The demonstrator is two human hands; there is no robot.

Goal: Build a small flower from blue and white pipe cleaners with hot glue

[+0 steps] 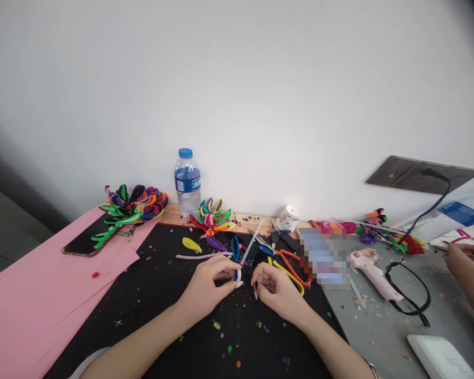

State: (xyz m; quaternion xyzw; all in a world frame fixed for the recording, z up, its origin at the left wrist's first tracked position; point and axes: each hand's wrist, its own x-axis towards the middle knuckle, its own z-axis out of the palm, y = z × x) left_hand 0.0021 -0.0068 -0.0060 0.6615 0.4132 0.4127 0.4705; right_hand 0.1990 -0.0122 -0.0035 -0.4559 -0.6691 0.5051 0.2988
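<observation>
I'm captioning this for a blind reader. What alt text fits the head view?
Two bare hands, left hand and right hand, pinch a small blue pipe-cleaner loop over a black mat littered with scraps. Behind stand a water bottle and bundles of coloured pipe cleaners; a pink glue gun lies to the right, where another person's hand shows.

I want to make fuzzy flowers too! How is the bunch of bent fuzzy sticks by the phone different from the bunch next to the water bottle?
The bunch by the phone is wider and looser, with green loops spilling onto the phone and pink paper. The bunch by the water bottle is smaller and tighter, and sits on the wooden strip. Both are many-coloured loops of pipe cleaner, untouched by either hand.
</observation>
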